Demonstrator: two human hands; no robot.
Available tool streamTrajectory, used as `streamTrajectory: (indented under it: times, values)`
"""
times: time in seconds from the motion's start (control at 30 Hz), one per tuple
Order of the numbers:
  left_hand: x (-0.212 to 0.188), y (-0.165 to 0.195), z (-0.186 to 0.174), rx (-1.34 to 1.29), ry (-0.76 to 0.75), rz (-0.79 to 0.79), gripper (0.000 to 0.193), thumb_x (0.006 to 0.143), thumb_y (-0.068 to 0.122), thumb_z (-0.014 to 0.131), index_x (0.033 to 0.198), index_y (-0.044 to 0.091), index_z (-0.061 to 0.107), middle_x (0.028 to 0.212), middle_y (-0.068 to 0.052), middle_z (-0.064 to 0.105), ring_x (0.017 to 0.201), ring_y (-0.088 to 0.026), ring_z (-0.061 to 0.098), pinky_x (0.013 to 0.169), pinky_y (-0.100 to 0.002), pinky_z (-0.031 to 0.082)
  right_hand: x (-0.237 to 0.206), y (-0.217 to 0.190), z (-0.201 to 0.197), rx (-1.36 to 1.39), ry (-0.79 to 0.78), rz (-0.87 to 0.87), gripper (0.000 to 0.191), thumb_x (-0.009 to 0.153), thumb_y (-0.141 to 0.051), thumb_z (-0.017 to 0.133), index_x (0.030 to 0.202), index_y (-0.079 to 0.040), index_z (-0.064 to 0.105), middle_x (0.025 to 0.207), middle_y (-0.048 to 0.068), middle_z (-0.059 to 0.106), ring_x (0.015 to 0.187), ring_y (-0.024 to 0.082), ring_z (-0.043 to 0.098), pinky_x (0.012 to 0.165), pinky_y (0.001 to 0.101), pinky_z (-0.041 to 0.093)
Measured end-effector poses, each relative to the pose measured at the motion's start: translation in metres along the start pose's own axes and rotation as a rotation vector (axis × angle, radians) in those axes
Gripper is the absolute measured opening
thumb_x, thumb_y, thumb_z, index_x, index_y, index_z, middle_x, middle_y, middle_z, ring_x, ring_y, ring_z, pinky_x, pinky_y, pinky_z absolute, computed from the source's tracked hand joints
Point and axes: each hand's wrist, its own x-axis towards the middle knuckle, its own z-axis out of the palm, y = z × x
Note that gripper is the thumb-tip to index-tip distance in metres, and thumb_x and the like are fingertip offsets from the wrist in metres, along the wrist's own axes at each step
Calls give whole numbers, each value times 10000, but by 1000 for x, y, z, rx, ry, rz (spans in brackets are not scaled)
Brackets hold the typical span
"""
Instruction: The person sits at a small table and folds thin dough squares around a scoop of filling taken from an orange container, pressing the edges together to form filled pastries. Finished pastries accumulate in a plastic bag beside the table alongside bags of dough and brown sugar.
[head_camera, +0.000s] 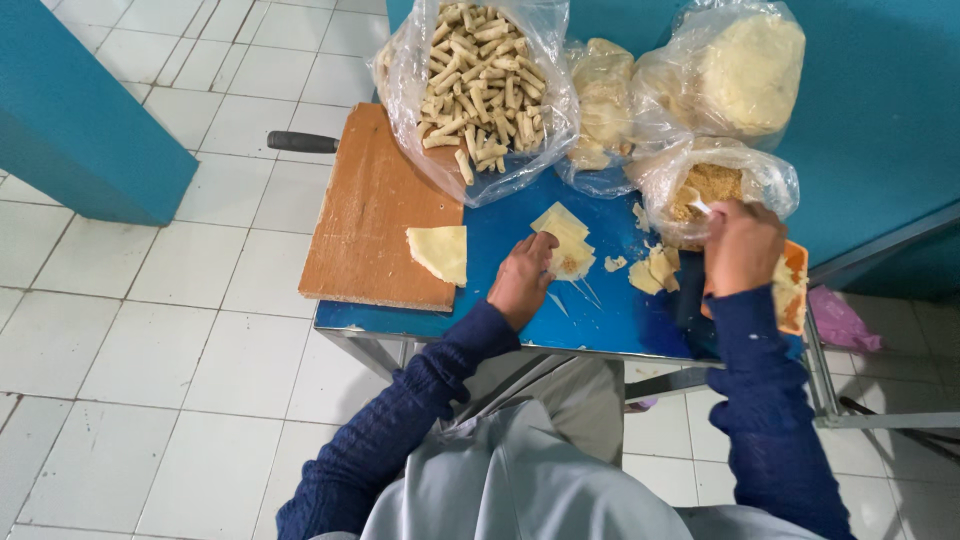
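Note:
My left hand (523, 278) rests on the blue table (500, 290), fingertips pressing the edge of a small stack of pale dough sheets (564, 240) with a dab of filling on top. My right hand (741, 245) is closed around a white spoon handle (700, 207) that dips into a plastic bag of brown crumbly filling (712, 185). Torn dough scraps (652, 270) lie between the two hands. A folded dough piece (440, 252) sits at the edge of the wooden cutting board (370, 215).
A big plastic bag of finished rolls (480, 80) stands at the back, with two bags of pale dough (605, 95) (745, 70) to its right. An orange tray (792, 290) lies under my right wrist. A black knife handle (303, 142) sticks out behind the board. White tiled floor lies left.

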Motion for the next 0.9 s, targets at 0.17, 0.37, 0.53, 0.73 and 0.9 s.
streamTrajectory:
  times: [0.17,0.37,0.53,0.73,0.9]
  values:
    - [4,0,0,38,23,10,355,816,-62,655,1140,30,543,1018,-162,645,1015,-381,628,861,-462,508,-19,-57,2,112,25,-97,223,864,-17,707,1026,-154,774,1105,82,651,1061,332,576,901,450,434]
    - [3,0,1,14,35,9,331,840,-66,633,1144,30,545,1047,-168,638,1024,-375,632,861,-460,511,-42,-99,16,349,-206,-15,146,835,-171,795,969,-119,765,952,91,642,933,347,599,806,455,470]
    - [1,-1,1,48,15,8,313,848,-54,639,1141,23,563,1066,-178,632,1050,-393,614,886,-463,504,-43,-99,31,361,-186,-13,90,895,-182,776,914,-104,737,902,104,657,900,343,613,798,458,481]
    - [0,-3,1,86,26,66,328,839,-62,631,1157,6,588,1118,-197,629,1083,-422,594,911,-469,499,-41,-104,37,656,-357,190,94,960,-146,703,1012,-68,701,932,96,737,848,273,717,732,389,541]
    - [0,-8,5,86,39,88,297,837,-69,625,1124,5,623,1102,-198,622,1090,-418,596,920,-464,504,-37,-104,30,767,-375,50,159,959,-48,656,1101,-84,717,1048,94,756,969,263,737,810,364,569]
